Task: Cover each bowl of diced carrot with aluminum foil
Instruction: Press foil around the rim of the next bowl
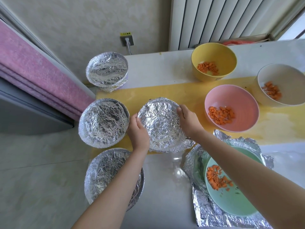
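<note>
A foil-covered bowl (160,124) stands in the middle of the yellow mat (186,93). My left hand (137,131) curls round its left rim and my right hand (188,119) curls round its right rim. Three more foil-covered bowls stand along the table's left side: far (107,71), middle (104,123) and near (109,172). Uncovered bowls with diced carrot are the yellow bowl (214,61), the pink bowl (231,108), the white bowl (282,85) and the green bowl (231,187). The green bowl sits on a loose crumpled foil sheet (214,215), partly under my right forearm.
The white table (165,187) ends at its left edge beside a pale floor. A pink-covered piece of furniture (33,66) stands at the left. A wall socket with a plug (127,40) and a radiator (222,20) are behind the table.
</note>
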The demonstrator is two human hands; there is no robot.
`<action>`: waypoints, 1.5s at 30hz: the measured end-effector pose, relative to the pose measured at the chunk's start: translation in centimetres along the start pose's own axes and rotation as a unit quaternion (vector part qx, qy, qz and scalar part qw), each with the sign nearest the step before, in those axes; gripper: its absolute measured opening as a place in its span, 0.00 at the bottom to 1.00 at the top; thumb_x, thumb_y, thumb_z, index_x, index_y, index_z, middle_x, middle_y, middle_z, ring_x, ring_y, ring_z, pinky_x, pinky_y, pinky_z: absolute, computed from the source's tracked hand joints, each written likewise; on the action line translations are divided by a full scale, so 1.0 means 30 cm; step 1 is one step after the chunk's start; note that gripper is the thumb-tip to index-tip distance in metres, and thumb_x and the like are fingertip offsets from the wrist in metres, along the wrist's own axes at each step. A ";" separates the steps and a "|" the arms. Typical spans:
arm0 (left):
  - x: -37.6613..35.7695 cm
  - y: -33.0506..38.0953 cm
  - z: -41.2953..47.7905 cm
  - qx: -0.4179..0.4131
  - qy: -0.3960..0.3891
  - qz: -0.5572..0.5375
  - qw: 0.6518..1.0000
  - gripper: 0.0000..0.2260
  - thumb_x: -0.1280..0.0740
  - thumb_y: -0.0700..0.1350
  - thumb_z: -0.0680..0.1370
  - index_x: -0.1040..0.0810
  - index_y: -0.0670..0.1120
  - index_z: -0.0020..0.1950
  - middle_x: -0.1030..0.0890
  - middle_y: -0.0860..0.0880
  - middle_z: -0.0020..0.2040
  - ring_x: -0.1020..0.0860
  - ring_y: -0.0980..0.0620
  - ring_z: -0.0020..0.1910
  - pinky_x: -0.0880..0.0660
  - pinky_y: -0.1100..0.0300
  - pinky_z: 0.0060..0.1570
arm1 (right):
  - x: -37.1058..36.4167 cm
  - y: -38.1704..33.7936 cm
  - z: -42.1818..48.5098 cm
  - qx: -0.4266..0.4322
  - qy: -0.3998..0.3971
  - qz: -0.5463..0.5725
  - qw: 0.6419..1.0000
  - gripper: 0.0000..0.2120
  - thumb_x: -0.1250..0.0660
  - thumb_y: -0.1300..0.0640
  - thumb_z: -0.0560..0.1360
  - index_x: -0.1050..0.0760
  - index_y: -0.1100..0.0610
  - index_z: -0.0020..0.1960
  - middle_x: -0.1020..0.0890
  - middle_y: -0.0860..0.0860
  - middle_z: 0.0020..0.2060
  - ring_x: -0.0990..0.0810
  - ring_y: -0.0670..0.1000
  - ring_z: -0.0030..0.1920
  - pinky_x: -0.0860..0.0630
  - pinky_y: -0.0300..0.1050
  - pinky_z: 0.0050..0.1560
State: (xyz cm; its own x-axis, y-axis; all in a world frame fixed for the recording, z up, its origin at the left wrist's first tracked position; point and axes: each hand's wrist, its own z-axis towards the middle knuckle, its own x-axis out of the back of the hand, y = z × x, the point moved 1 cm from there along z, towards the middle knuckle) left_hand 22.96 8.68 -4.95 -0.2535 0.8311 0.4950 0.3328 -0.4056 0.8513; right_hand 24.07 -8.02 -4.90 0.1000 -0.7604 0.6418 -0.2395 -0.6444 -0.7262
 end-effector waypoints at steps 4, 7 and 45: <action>0.017 0.011 0.002 0.001 -0.011 -0.001 1.000 0.13 0.45 0.40 0.82 0.27 0.38 0.63 0.23 0.51 0.46 0.26 0.57 0.43 0.30 0.72 0.42 | 0.003 -0.006 -0.005 -0.020 0.011 0.013 1.000 0.15 0.53 0.51 0.83 0.36 0.58 0.44 0.31 0.48 0.30 0.35 0.46 0.30 0.42 0.40 0.28; 0.029 0.018 0.001 -0.024 -0.002 0.005 1.000 0.13 0.44 0.40 0.82 0.25 0.37 0.61 0.20 0.40 0.51 0.23 0.44 0.50 0.26 0.55 0.49 | 0.005 -0.015 -0.023 -0.032 0.009 0.016 0.999 0.15 0.53 0.52 0.83 0.36 0.56 0.42 0.31 0.48 0.31 0.34 0.45 0.31 0.40 0.40 0.30; 0.388 0.009 -0.483 -0.279 -0.110 0.100 0.949 0.13 0.40 0.36 0.79 0.25 0.41 0.62 0.17 0.43 0.52 0.20 0.51 0.53 0.31 0.70 0.49 | 0.044 -0.212 -0.535 0.324 -0.025 -0.148 0.934 0.13 0.39 0.63 0.78 0.24 0.58 0.62 0.18 0.53 0.54 0.19 0.55 0.51 0.25 0.46 0.50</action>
State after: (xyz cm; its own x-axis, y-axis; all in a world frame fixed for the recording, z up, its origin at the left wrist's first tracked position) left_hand 6.95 12.73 3.56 -0.0194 0.7503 0.6608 -0.1933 -0.6512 0.7338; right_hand 10.23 -3.61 4.52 0.1187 -0.5340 0.8371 0.4382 -0.7284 -0.5268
